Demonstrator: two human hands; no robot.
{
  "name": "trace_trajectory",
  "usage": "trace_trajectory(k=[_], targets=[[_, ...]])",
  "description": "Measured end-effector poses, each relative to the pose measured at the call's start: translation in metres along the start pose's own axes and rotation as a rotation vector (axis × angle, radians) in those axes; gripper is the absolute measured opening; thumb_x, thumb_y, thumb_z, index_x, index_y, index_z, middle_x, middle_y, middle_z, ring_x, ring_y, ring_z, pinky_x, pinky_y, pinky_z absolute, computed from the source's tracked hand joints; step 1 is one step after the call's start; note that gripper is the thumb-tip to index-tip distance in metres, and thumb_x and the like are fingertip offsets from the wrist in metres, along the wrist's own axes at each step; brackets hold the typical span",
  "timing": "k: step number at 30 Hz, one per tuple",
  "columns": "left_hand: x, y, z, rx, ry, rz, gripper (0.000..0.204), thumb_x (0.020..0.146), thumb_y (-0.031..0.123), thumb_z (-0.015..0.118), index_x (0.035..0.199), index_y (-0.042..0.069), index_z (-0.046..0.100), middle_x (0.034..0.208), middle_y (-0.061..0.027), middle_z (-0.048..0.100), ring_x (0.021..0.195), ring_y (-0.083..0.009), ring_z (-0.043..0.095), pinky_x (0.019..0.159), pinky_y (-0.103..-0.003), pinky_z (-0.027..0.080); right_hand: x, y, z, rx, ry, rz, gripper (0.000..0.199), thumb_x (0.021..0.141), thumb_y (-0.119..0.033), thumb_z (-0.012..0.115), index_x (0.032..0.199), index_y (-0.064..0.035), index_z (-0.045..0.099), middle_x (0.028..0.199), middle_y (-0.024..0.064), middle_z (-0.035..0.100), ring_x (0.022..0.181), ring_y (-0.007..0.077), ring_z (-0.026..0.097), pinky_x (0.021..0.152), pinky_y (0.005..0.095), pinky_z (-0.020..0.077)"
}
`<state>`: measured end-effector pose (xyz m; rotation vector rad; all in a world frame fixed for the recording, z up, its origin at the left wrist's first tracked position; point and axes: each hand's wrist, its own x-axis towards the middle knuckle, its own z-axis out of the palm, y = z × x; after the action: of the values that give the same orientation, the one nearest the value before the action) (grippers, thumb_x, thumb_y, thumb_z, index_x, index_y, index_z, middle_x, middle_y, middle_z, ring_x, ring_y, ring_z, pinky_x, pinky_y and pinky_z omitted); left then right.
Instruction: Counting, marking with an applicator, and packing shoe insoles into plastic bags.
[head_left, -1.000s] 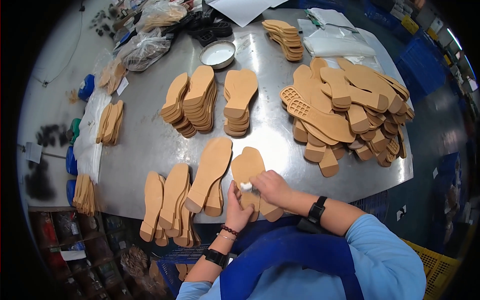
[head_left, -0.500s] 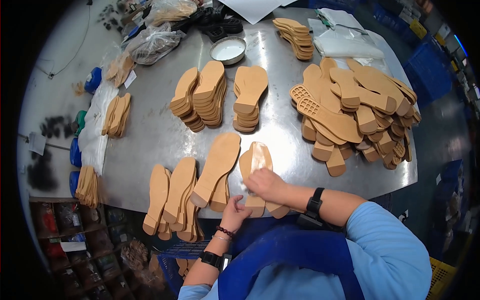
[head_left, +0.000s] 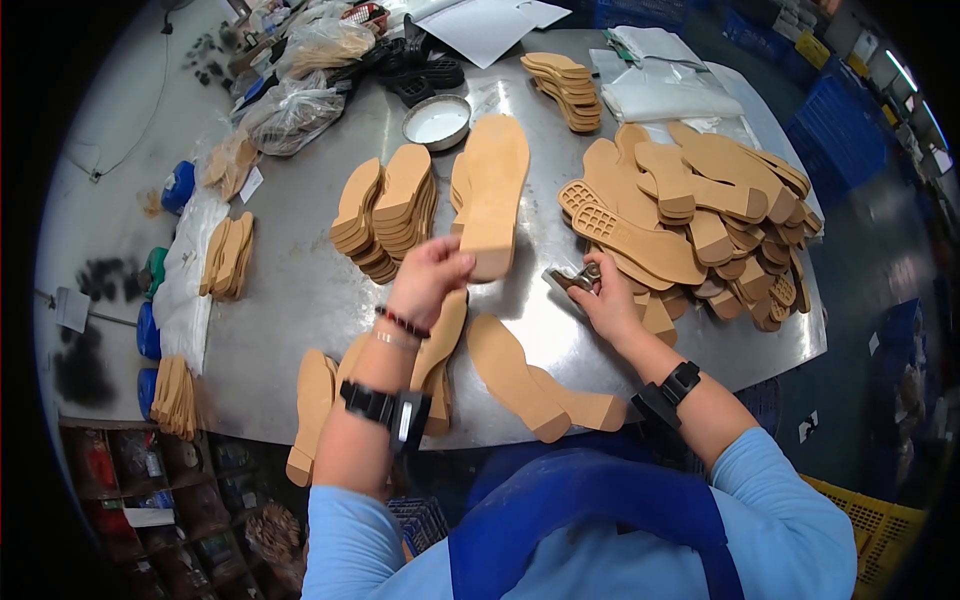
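Observation:
My left hand [head_left: 428, 285] grips a tan shoe sole [head_left: 497, 185] by the edge near its heel block, with the toe pointing away from me. The sole is raised above the table and partly hides a stack of soles behind it. To the right, my right hand [head_left: 612, 305] is closed around a small shiny metal tool [head_left: 570, 281] with a flat edge; its exact kind is unclear. Two overlapping soles [head_left: 512, 380] lie near the table's front edge, between my arms. Under my left forearm, more soles [head_left: 317, 400] are partly covered.
A large heap of soles [head_left: 690, 200] covers the metal table's [head_left: 290, 330] right side. Neat stacks [head_left: 402, 190] stand mid-table beyond my left hand, and another stack [head_left: 562, 90] is farther back. A round bowl of white liquid [head_left: 437, 122] stands near plastic bags [head_left: 295, 115].
My left hand has moved up and forward, and now holds a raised sole. My right hand has left the near soles for the right, showing a metal tool. The view has shifted slightly.

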<state>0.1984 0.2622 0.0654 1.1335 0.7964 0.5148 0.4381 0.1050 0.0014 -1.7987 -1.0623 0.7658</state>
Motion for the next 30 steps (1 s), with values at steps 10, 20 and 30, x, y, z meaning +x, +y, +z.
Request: trace_trajectory(k=[10,20,30], targets=[[-0.002,-0.023,0.021,1.033,0.396,0.765,0.014,0.080,0.002,0.066,0.094,0.004,0.066,0.078,-0.0088,0.058,0.064,-0.0219,0.056,0.058,-0.029,0.046,-0.063,0.024,0.077,-0.445,-0.518,-1.059,0.026,0.077,-0.018,0.060,0.102,-0.0115,0.059,0.090,0.0048,0.057,0.086,0.0204,0.058,0.075,0.0323,0.0449],[-0.103,-0.148,0.089,1.474,-0.369,0.926,0.028,0.086,0.016,0.053,0.112,0.014,0.063,0.110,-0.0011,0.060,0.111,-0.0199,0.055,0.093,-0.043,0.044,0.014,-0.003,0.128,-0.506,-0.316,-1.033,0.045,0.070,-0.010,0.068,0.113,-0.0089,0.054,0.089,0.0041,0.055,0.089,0.0235,0.056,0.077,0.0348,0.0446],[-0.161,-0.029,0.061,1.661,-0.395,0.884,0.034,0.086,0.018,0.054,0.120,0.018,0.059,0.121,0.0003,0.057,0.125,-0.0168,0.049,0.103,-0.040,0.039,0.012,-0.001,0.024,-0.252,-0.216,-0.683,0.043,0.074,-0.003,0.071,0.113,-0.0074,0.054,0.093,0.0139,0.059,0.089,0.0352,0.057,0.078,0.0407,0.0463]])
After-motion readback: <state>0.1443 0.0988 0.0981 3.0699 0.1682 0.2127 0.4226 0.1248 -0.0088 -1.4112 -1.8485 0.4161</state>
